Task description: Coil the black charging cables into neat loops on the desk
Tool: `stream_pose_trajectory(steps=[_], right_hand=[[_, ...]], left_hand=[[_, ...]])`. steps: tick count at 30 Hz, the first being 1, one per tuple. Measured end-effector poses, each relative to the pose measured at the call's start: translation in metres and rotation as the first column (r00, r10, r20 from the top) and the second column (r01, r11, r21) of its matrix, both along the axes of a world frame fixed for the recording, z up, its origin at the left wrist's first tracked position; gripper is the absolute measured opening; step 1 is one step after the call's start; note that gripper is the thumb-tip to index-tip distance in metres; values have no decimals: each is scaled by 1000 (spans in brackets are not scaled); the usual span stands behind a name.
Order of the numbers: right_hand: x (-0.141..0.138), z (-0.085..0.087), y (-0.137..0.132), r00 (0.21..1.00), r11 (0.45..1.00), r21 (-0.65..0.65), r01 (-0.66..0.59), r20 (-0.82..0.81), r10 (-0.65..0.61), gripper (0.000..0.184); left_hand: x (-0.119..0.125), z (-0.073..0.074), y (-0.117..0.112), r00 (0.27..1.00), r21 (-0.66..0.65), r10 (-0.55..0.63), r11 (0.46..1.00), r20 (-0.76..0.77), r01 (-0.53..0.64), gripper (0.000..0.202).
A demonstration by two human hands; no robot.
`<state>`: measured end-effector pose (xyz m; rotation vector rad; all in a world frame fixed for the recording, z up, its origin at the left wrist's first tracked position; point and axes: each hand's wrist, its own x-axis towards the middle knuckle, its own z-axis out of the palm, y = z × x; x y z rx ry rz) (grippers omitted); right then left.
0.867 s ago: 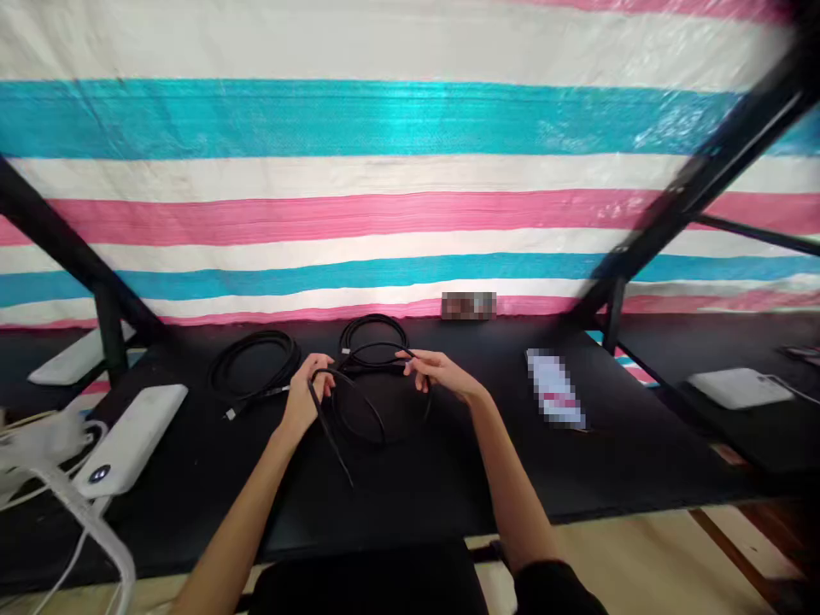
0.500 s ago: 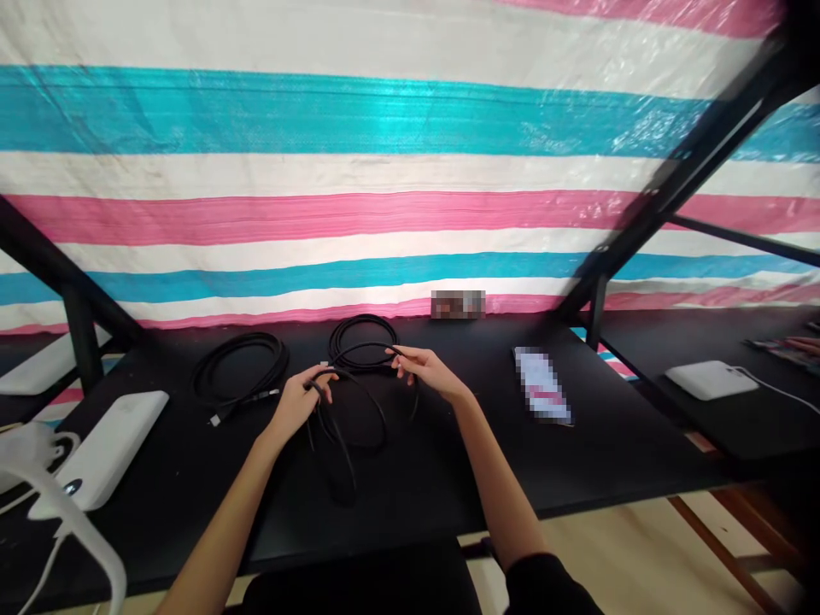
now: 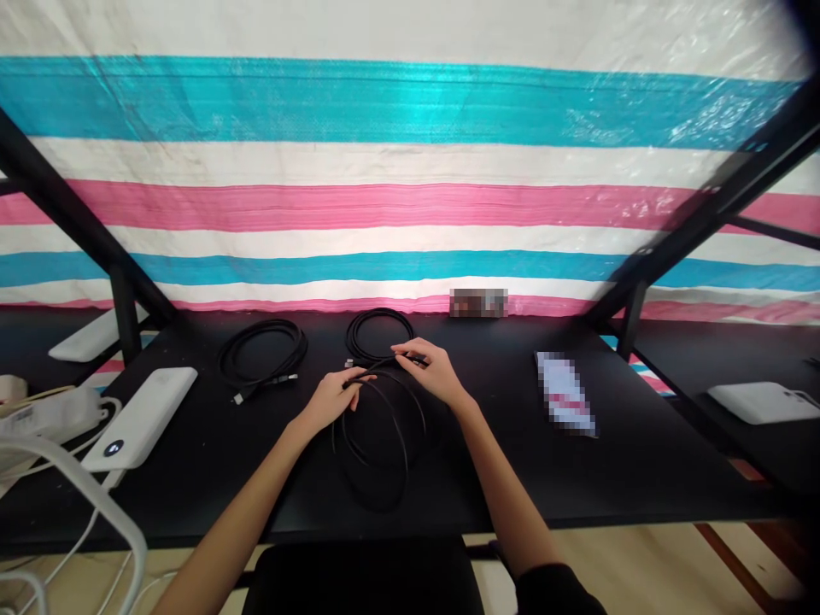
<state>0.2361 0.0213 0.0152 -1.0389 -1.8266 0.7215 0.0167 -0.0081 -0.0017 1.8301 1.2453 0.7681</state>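
Loose loops of a black cable (image 3: 405, 444) hang between my two hands above the black table. My left hand (image 3: 333, 397) is closed around the gathered strands at the left side of the loops. With its fingers pinched, my right hand (image 3: 430, 369) grips the same cable on the right, a short way from the left hand. Just beyond them lies a second coiled black cable (image 3: 379, 312), partly overlapped in view by the held loops. A third coiled black cable (image 3: 261, 326), its plugs showing at the near side, rests left of my hands.
On the left are a white power bank (image 3: 144, 418), a white power strip (image 3: 55, 423) and a curved white tube (image 3: 96, 487). A blurred-out phone-like object (image 3: 567, 393) lies to the right. Black metal struts (image 3: 692, 213) flank the table (image 3: 487, 495); striped sheeting (image 3: 384, 205) hangs behind.
My hands have come closer together, the right one moving toward the left. The held loops now hang nearer to each other. The whole view has shifted slightly.
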Motion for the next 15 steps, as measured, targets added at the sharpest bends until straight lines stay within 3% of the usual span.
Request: stream_pose_trajectory(steps=[3,6,11,15], right_hand=[[-7,2,-6,985,999,45,-25,171,17,22],[-12,1,-9,961,999,9,-41,274,37,22],[-9,-8,-2,971,997,15,74,228,-75,25],[-3,-13,4,972,976,-22,217,94,-214,32]], left_hand=[[3,-1,-1,999,-6,2,1000,-53,-2,41],[4,-3,-2,998,22,27,999,-61,-26,39],[-6,-4,3,975,129,182,972,124,-197,25],[-14,0,6,857,204,350,872,378,-446,24]])
